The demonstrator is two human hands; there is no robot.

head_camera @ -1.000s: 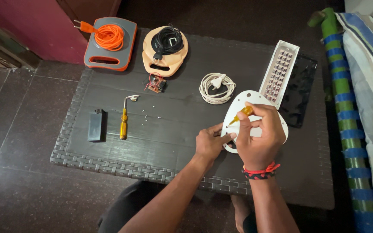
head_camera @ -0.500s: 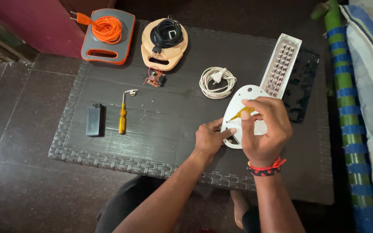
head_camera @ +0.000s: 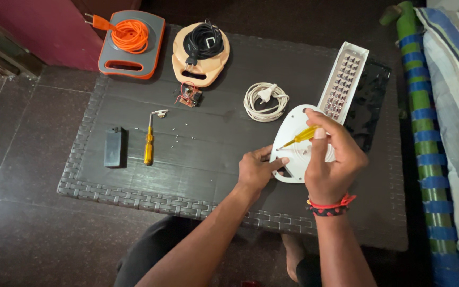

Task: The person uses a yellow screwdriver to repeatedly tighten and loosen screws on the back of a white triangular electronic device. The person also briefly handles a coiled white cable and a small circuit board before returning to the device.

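I'm gripping the yellow screwdriver (head_camera: 303, 136) in my right hand (head_camera: 329, 162) | left hand (head_camera: 257, 170) is pressing the white lamp casing (head_camera: 293, 133) onto the bench (head_camera: 219, 159)

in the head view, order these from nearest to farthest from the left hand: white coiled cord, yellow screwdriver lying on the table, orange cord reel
Measured from the left hand:
1. white coiled cord, just beyond the hand, mid-table.
2. yellow screwdriver lying on the table, off to the hand's left, beside a dark grey block.
3. orange cord reel, at the far left corner.
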